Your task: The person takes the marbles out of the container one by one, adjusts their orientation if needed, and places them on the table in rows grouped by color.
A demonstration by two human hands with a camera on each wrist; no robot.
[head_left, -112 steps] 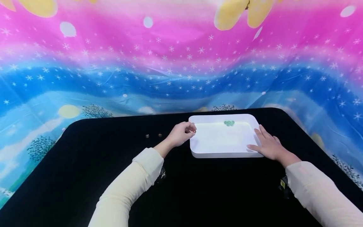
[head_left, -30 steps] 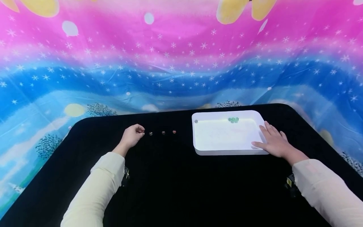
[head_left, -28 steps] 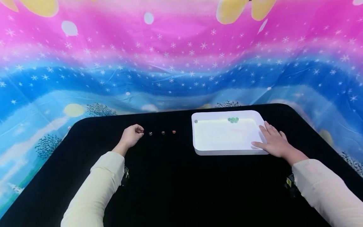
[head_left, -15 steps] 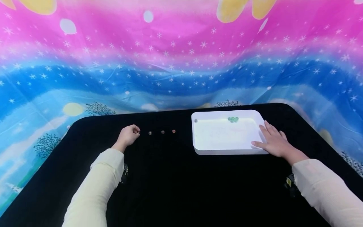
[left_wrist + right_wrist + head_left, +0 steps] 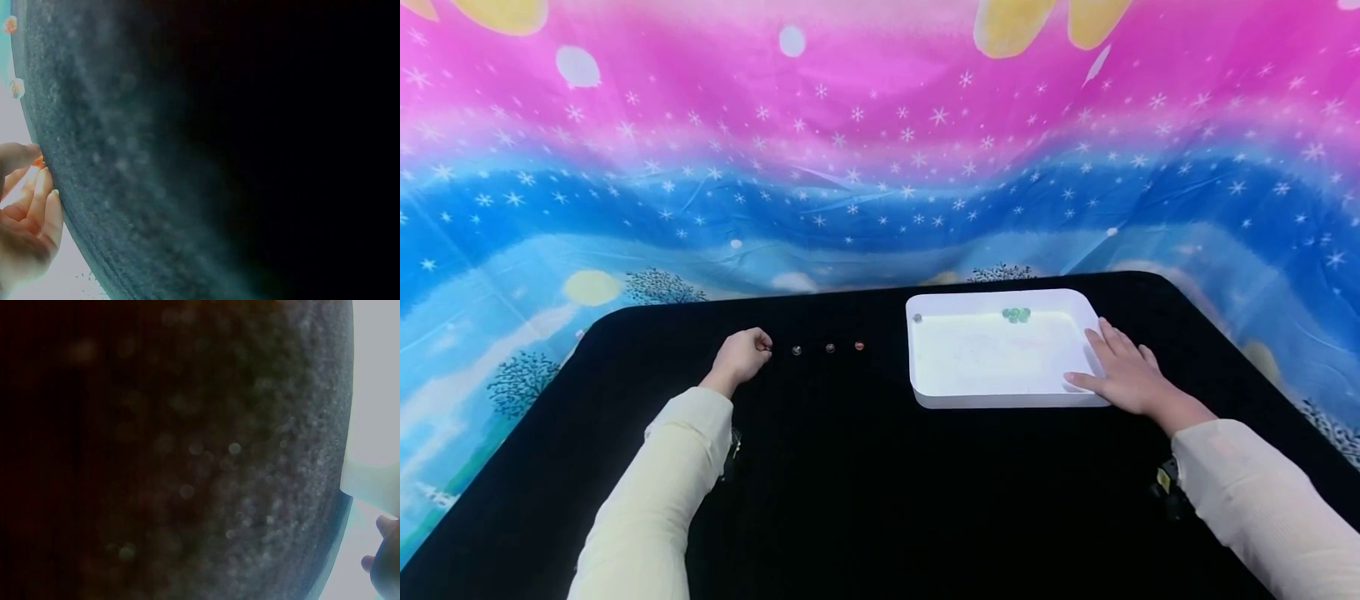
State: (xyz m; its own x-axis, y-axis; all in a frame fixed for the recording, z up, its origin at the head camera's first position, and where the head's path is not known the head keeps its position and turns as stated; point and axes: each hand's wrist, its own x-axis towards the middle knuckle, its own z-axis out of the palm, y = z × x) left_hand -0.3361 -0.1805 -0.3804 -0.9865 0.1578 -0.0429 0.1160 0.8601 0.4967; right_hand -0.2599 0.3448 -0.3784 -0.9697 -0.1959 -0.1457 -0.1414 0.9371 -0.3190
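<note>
In the head view my left hand [image 5: 742,358] is over the black cloth, left of a row of small glass marbles. Its thumb and fingertips pinch a marble, whose orange glint [image 5: 39,160] shows in the left wrist view. Beside it lie a clear marble [image 5: 797,351], another clear marble [image 5: 830,348] and a reddish marble [image 5: 859,346]. My right hand [image 5: 1123,375] rests on the right rim of a white tray [image 5: 1000,401], fingers spread, thumb at its near right corner. Several green marbles [image 5: 1017,315] sit against the tray's far wall; one greyish marble [image 5: 917,317] is in its far left corner.
Black cloth [image 5: 925,500] covers the table. Behind it hangs a pink and blue patterned curtain [image 5: 865,167]. Cameras are strapped at both wrists, below the pale sleeves. Both wrist views show mostly dark cloth, and the hands only at their edges.
My left hand has moved from the tray's left rim to the left end of the marble row. A marble now sits in the tray's far left corner. The right hand stays on the tray.
</note>
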